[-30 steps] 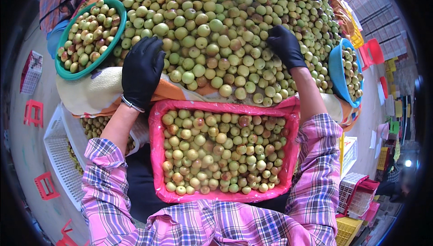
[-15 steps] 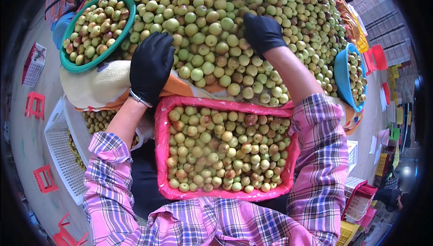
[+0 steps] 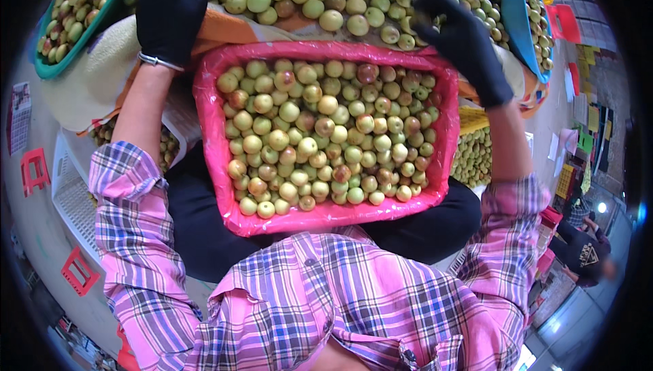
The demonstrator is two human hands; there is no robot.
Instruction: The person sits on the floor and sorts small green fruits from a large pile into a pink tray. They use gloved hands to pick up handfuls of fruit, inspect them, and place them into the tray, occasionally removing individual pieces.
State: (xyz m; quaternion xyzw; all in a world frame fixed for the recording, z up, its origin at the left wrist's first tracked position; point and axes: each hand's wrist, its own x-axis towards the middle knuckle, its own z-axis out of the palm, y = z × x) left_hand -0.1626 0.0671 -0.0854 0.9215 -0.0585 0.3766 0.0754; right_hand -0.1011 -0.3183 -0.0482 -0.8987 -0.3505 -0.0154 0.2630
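Black gloves cover both my hands. My left hand [image 3: 173, 17] is at the near left edge of a large heap of green-brown jujubes [image 3: 313, 8], fingers loosely stretched up toward the picture's top edge, where the tips are hard to see. My right hand [image 3: 466, 48] hangs above the far right corner of a pink-lined basket [image 3: 326, 225]. Its fingers are bent and apart, slightly blurred; a small pale spot shows between them, and I cannot make out what it is. Many jujubes [image 3: 328, 104] fill the basket, which stands before my body between my legs.
A green basin [image 3: 47, 70] of jujubes stands at far left, a blue basin [image 3: 520, 31] at far right. White crates [image 3: 71, 180] and red stools [image 3: 79, 271] are on the left floor. Another person [image 3: 578, 252] is at lower right. Cloth [image 3: 95, 78] lies under the heap.
The whole view has shifted, so the basket sits higher in the picture. My right hand has come back from the heap's middle to its near edge, by the basket; its fingers have loosened.
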